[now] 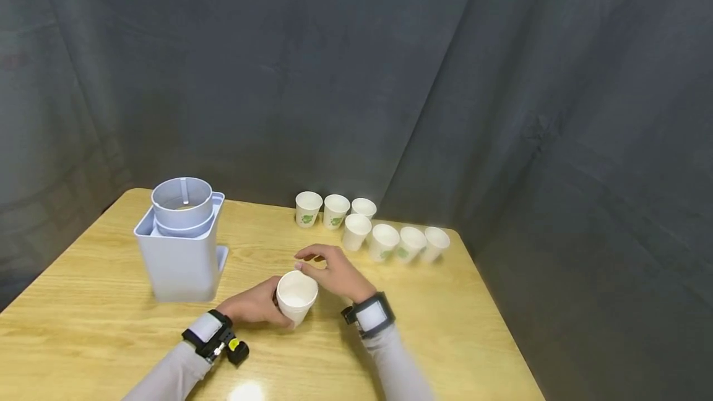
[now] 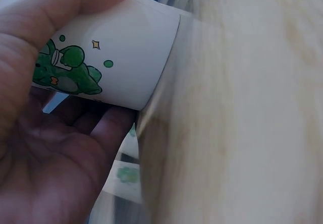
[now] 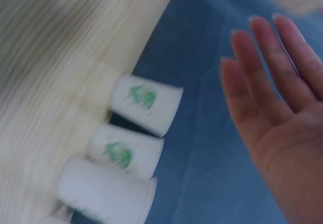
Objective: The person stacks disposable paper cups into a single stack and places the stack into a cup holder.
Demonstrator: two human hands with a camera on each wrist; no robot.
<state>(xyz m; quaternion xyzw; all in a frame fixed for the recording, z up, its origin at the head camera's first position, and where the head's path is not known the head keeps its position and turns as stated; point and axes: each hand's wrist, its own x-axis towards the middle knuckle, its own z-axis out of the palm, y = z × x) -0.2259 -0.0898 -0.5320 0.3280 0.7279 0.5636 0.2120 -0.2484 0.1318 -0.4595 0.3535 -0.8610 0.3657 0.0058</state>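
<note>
A white paper cup with a green cartoon print stands mouth up near the middle of the table. My left hand grips it from the left side, thumb on the near side and fingers around the far side. In the left wrist view the cup's printed wall lies between thumb and fingers, its base close over the wood. My right hand is just above and to the right of the rim, holding nothing. The right wrist view shows its fingers extended and slightly apart.
Several white paper cups stand in an angled row along the back right of the table. At the left sits a pale blue square bin with a round cylinder set in its top. Dark curtains hang behind.
</note>
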